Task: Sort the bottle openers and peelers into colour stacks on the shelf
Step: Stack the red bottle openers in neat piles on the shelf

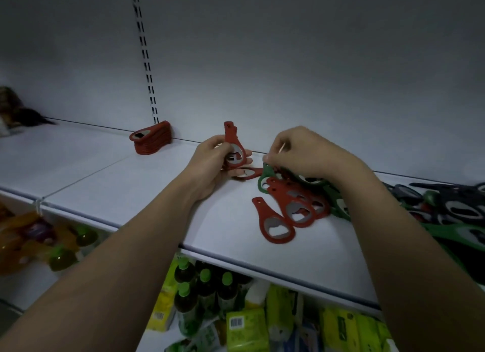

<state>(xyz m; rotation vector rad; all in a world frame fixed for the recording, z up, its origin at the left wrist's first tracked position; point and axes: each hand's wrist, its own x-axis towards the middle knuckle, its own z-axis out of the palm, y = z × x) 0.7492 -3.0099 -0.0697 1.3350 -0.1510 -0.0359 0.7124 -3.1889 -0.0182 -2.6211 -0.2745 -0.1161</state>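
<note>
My left hand [214, 162] grips a small bunch of red bottle openers [232, 144], held upright above the white shelf [131, 183]. My right hand [304, 152] reaches down into a mixed pile, its fingertips pinching the end of a green opener [265, 176]. Several loose red openers [288, 210] lie just in front of that hand. A neat stack of red openers [152, 139] stands against the back wall to the left. Green and black openers [451, 212] spread out to the right.
The shelf's front edge [236, 260] runs diagonally below my arms. On the lower shelf stand green-capped bottles [204, 286] and yellow-green packets [246, 328]. Orange packs [29, 236] hang at the lower left. A dark object [15, 110] sits at the far left.
</note>
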